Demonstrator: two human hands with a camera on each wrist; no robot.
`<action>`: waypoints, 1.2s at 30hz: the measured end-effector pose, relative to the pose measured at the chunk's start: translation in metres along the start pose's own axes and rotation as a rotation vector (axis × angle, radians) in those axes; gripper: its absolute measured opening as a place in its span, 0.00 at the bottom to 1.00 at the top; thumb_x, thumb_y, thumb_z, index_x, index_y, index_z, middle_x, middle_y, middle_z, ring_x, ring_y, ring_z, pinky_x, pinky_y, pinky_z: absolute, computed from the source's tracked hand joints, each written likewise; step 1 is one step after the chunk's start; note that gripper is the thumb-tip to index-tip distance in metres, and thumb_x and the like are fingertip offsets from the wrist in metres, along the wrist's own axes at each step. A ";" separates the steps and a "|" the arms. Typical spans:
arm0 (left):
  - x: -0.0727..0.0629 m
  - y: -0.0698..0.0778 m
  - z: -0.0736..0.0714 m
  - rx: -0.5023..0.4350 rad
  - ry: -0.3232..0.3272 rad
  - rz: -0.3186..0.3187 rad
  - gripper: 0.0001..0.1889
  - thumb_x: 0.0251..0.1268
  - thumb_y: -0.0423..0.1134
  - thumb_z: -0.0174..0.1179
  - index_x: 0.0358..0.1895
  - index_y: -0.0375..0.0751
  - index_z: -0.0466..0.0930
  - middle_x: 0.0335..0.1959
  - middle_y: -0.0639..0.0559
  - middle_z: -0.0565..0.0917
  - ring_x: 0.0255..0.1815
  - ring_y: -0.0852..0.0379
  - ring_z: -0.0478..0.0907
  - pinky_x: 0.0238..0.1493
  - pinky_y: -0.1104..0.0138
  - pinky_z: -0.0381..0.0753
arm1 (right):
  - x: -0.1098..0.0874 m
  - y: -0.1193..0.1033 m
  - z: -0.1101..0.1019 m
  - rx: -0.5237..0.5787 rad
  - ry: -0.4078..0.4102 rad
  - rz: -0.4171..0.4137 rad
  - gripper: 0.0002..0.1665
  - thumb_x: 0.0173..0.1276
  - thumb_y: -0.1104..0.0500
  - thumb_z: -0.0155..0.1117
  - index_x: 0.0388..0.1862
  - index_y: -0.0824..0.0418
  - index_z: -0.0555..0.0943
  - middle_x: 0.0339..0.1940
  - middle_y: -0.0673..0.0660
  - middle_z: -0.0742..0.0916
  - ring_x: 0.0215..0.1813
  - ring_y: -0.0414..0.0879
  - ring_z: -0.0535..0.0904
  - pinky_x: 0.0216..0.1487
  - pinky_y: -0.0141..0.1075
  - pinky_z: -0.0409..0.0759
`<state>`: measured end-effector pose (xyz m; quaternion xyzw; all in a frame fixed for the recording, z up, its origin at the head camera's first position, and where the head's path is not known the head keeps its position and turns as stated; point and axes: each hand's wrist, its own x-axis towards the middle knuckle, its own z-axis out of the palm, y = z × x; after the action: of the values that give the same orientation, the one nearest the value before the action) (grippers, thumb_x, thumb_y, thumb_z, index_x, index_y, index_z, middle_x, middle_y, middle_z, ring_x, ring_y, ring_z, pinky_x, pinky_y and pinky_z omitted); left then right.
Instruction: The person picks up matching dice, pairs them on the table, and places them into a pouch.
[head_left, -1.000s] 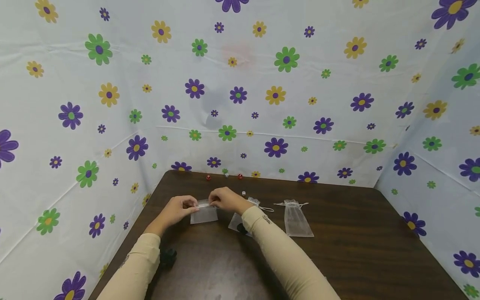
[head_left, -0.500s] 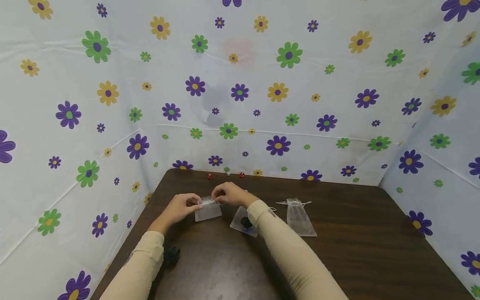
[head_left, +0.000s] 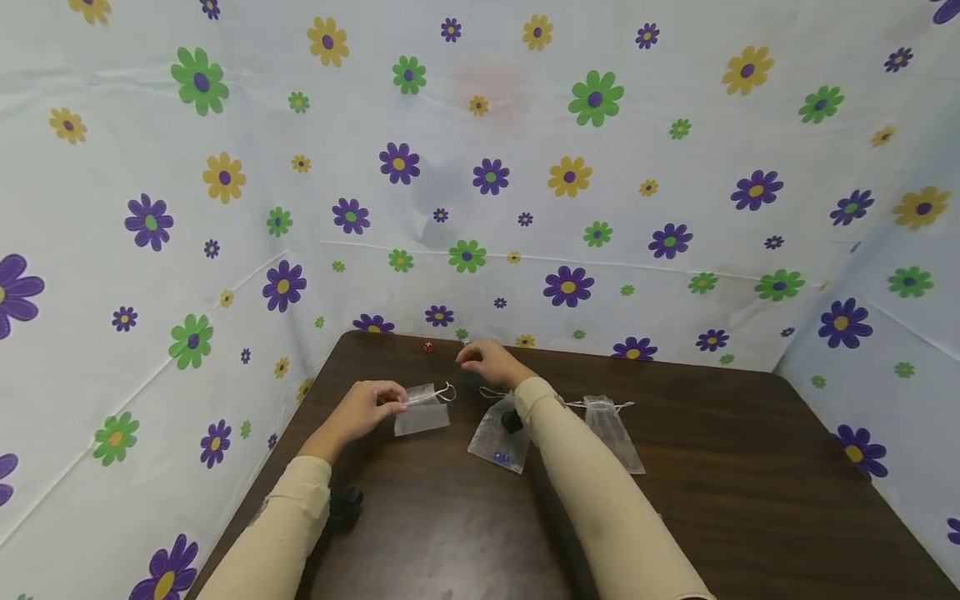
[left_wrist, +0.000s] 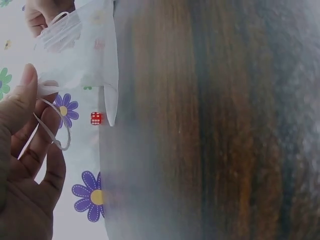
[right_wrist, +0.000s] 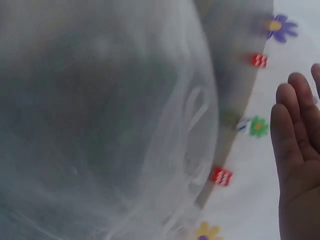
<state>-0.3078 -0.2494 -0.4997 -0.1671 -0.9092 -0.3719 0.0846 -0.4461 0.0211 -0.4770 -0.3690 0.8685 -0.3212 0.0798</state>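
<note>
While the left hand (head_left: 369, 407) pinches a sheer drawstring bag (head_left: 422, 417) just left of the middle pouch (head_left: 486, 435), which has blue dice (head_left: 502, 457) showing through, the right hand (head_left: 491, 365) is out past that pouch, fingers pretty loose and straight. Two red dice (right_wrist: 221, 176) and a white die (right_wrist: 243, 125) sit beyond the pouch, along the far edge of the counter (head_left: 750, 467); another mesh bag (head_left: 615, 437) lies to its right.
</note>
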 end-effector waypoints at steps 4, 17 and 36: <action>0.001 0.001 -0.006 0.005 -0.007 0.001 0.03 0.65 0.38 0.70 0.37 0.43 0.86 0.32 0.56 0.85 0.33 0.57 0.77 0.39 0.65 0.81 | 0.009 0.016 -0.008 0.029 0.041 0.050 0.13 0.77 0.62 0.61 0.54 0.67 0.84 0.53 0.60 0.87 0.59 0.54 0.80 0.63 0.47 0.75; 0.001 0.000 -0.007 -0.002 -0.060 0.079 0.04 0.68 0.39 0.67 0.36 0.42 0.86 0.32 0.59 0.84 0.33 0.61 0.76 0.38 0.66 0.79 | 0.029 0.029 0.001 -0.022 0.206 0.133 0.09 0.74 0.67 0.61 0.48 0.71 0.84 0.48 0.65 0.87 0.52 0.58 0.81 0.56 0.48 0.79; 0.001 -0.003 -0.003 -0.030 -0.110 0.111 0.02 0.66 0.36 0.67 0.36 0.42 0.87 0.31 0.59 0.85 0.32 0.64 0.77 0.39 0.67 0.80 | 0.058 0.024 0.016 -0.272 0.038 0.183 0.26 0.72 0.67 0.64 0.67 0.73 0.74 0.70 0.70 0.75 0.73 0.63 0.69 0.73 0.49 0.64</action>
<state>-0.3102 -0.2528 -0.4994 -0.2387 -0.8962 -0.3703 0.0525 -0.4957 -0.0148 -0.4987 -0.2896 0.9353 -0.1992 0.0415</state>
